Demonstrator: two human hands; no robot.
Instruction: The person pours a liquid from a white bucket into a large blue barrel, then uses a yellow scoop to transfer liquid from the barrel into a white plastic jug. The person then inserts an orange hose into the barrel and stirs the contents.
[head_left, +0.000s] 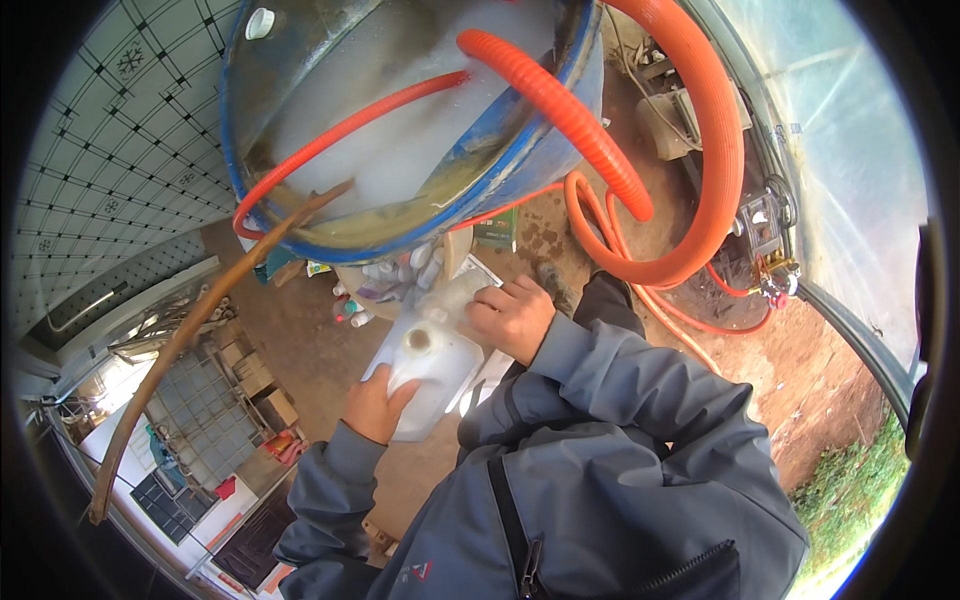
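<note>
A translucent white plastic jug (439, 382) with an uncapped round mouth is between my hands. My left hand (379, 405) grips its near left side, thumb near the mouth. My right hand (514, 315) has curled fingers by the jug's far right side; whether it holds the handle or something small cannot be told. Beyond them stands a large blue plastic barrel (420, 240) of cloudy whitish liquid. A wooden stick (187, 330) leans over its rim, and a red corrugated hose (562, 105) and a thinner red hose (345, 129) dip into the liquid.
Several small bottles (405, 274) lie in a container below the barrel. A thick orange hose (724, 150) loops at the right, near a pump with brass fittings (772, 277). A white cap (260, 24) sits at the barrel's far left. Wooden boxes (255, 375) stand at the left.
</note>
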